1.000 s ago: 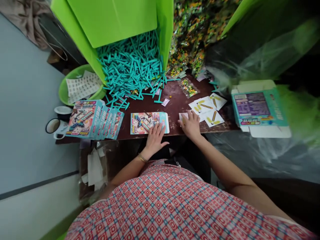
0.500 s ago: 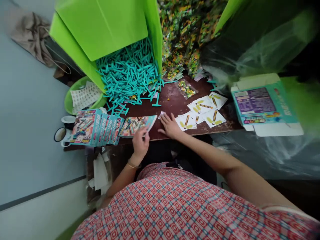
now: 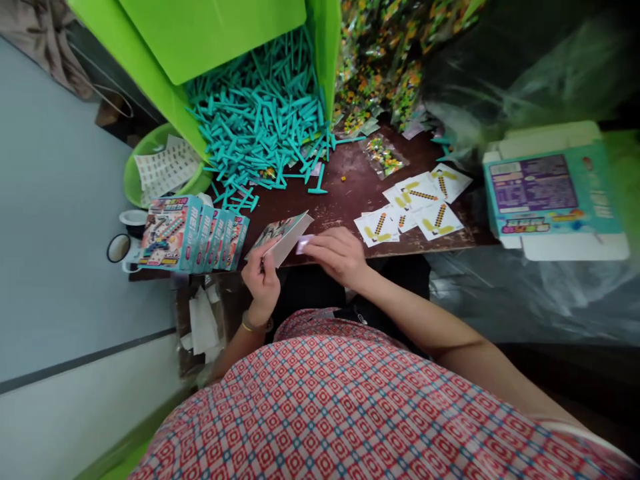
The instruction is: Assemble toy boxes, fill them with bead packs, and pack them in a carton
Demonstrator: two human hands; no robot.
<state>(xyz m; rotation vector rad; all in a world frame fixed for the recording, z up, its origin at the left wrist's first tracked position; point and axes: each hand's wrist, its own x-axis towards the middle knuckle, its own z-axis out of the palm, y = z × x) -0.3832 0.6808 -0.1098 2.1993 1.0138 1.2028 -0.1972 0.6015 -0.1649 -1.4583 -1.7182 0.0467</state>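
Head view: gripping card box (image 3: 290, 242) at centre of frame with left hand (image 3: 262, 280), pinching small packet (image 3: 302, 245) beside with right hand (image 3: 344, 259); likely light, easily creased, best held along edges.

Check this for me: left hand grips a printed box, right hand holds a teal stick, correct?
Wrong about the right hand: it holds a small pale purple piece, as the head view shows. The left hand grips a printed box.

A tilted printed carton (image 3: 287, 241) is held in the left grip (image 3: 262, 275), a small pale-purple packet (image 3: 303, 245) in the right grip (image 3: 341, 256).
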